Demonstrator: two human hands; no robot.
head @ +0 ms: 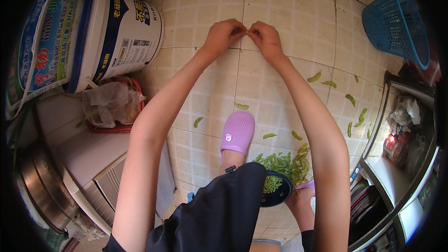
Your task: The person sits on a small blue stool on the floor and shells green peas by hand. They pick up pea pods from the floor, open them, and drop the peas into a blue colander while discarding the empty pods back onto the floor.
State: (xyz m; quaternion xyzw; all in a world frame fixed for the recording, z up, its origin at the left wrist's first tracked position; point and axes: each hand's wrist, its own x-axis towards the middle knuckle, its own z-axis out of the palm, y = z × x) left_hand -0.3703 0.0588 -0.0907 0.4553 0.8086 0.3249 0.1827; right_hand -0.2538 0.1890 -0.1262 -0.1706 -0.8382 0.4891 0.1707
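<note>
Both arms reach out over the tiled floor, and the fingertips of my left hand [224, 36] and my right hand [266, 40] meet. Pinched between them is a tiny yellow-green piece [247, 32], mostly covered by the fingers; whether it is a bean or a bit of pod cannot be made out. Nearer my body, a heap of green soybean pods [280, 163] lies on the floor. Beside it a dark bowl [276, 199] holds shelled green beans [272, 184], partly hidden by my knee. Single pods [269, 135] are scattered around my pink clog [238, 131].
Large plastic buckets [133, 35] stand at the left, above a red basket [115, 128] with a plastic bag [105, 103]. A blue perforated basket [381, 24] is at upper right. Below it, an open shelf unit [379, 175] edges the floor; more pods [360, 117] lie near it.
</note>
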